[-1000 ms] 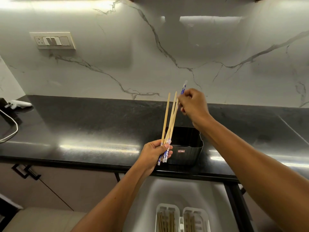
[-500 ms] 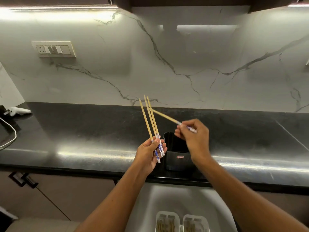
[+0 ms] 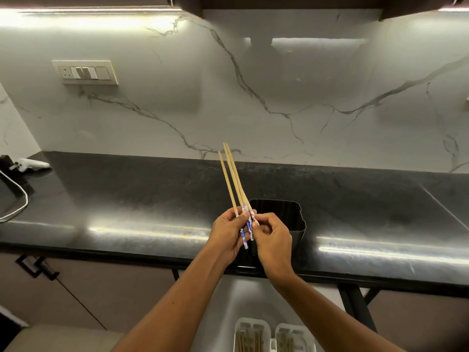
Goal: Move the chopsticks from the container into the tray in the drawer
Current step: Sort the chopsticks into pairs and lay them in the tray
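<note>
While your left hand (image 3: 228, 232) grips the chopsticks (image 3: 233, 184) (tips up), your right hand (image 3: 272, 237) pinches their patterned ends. Both hover over the worktop (image 3: 127, 199).

- Left hand (image 3: 228, 233) and right hand (image 3: 272, 240), centre frame, both grip the patterned ends of a bundle of wooden chopsticks (image 3: 234, 182).
- Black container (image 3: 297, 217) on the dark countertop (image 3: 127, 199), behind the hands.
- White tray (image 3: 275, 335), bottom centre, holding chopsticks.
- Switch plate (image 3: 85, 72), upper left.
</note>
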A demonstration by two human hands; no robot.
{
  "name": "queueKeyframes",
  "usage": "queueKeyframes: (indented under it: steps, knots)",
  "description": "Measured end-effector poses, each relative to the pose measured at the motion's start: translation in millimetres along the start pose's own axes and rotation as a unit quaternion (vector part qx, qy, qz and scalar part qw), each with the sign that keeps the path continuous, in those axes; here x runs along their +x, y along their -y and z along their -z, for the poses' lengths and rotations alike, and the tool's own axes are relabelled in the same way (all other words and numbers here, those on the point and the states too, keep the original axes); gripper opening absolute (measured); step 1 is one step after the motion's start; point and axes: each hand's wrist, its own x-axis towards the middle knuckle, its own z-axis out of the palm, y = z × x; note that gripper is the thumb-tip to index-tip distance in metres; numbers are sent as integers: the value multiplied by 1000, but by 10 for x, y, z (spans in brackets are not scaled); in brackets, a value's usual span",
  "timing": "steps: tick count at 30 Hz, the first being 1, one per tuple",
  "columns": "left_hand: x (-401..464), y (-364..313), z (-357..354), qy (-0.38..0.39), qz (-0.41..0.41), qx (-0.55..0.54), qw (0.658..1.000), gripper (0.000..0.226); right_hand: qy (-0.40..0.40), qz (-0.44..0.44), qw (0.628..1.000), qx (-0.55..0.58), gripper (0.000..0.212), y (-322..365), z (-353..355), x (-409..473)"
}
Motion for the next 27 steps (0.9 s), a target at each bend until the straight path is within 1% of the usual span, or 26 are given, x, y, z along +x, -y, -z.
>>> queueKeyframes:
  steps: [3,5,8,11,14,17,19,22,23,25,26,27]
  knots:
    - [2,14,-4,-4,-3,11,1000,17,-18,11,999,-28,16,-23,-24,-1]
    - [6,23,-2,-3,0,11,1000,16,-16,14,999,-40,16,-32,-25,6]
    - [20,38,2,-2,4,12,1000,16,-8,16,999,-39,15,-65,-13,-10]
    - [37,54,5,-1,1,12,1000,18,-12,36,999,-36,15,-119,-1,-52]
    - [63,83,18,-20,-17,40,999,21,8,49,997,-60,20,-156,-8,-52]
    - [72,117,35,-33,-40,79,996,20,31,47,995,-84,18,-142,4,14]
    - [75,126,38,-18,-53,70,996,18,29,48,996,-73,17,-78,31,94]
    - [101,138,65,7,-61,46,997,21,19,39,999,-31,23,110,72,318]
    - [101,143,84,19,-64,49,997,23,30,29,999,-33,27,181,81,416]
    - [88,153,125,52,-67,72,994,22,90,-3,996,-26,33,322,92,620]
    - [79,154,145,68,-65,90,992,21,132,-20,991,-10,29,386,95,700]
    - [67,150,164,82,-63,107,989,21,169,-35,985,2,21,433,94,762]
